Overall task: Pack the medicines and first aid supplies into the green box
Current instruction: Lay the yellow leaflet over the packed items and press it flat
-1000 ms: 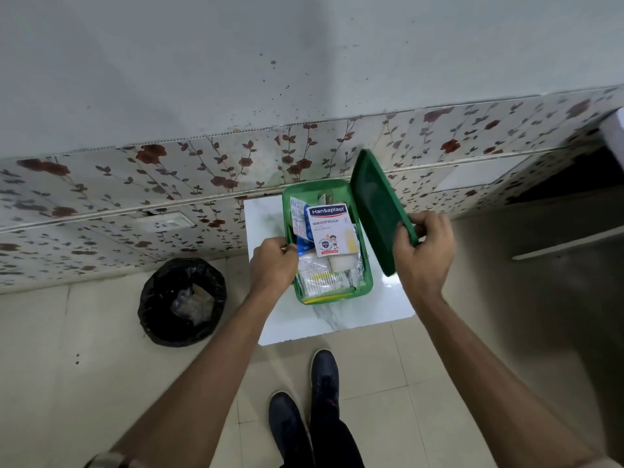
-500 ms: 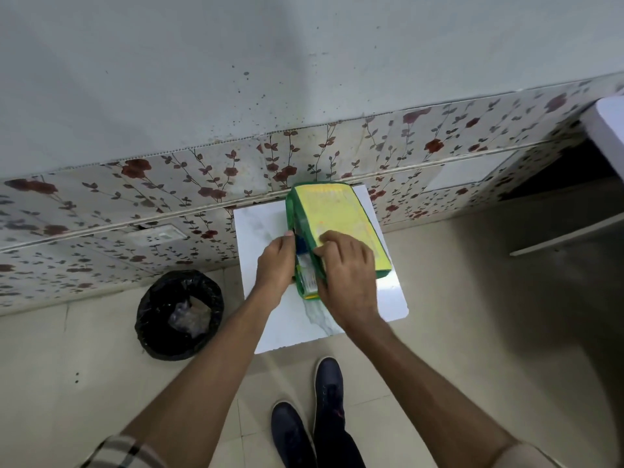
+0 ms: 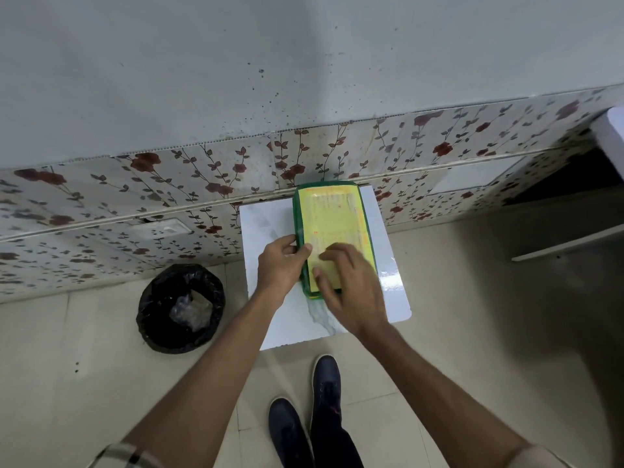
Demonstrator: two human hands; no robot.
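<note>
The green box (image 3: 332,211) lies on a small white marble-patterned table (image 3: 266,231) against the wall, its lid down flat and showing a yellow printed label. The medicines and supplies inside are hidden by the lid. My left hand (image 3: 282,265) grips the box's left near side, thumb resting on the lid edge. My right hand (image 3: 347,285) lies palm down on the near part of the lid, fingers spread across the label.
A black bin (image 3: 180,307) lined with a bag stands on the floor to the left of the table. A floral-tiled wall runs behind. My dark shoes (image 3: 314,413) are below the table edge. A white shelf edge (image 3: 613,136) juts in at far right.
The lid, held upright to the right a second ago, has swung down over the box. It now lies flat, and my right hand has shifted onto its near end.
</note>
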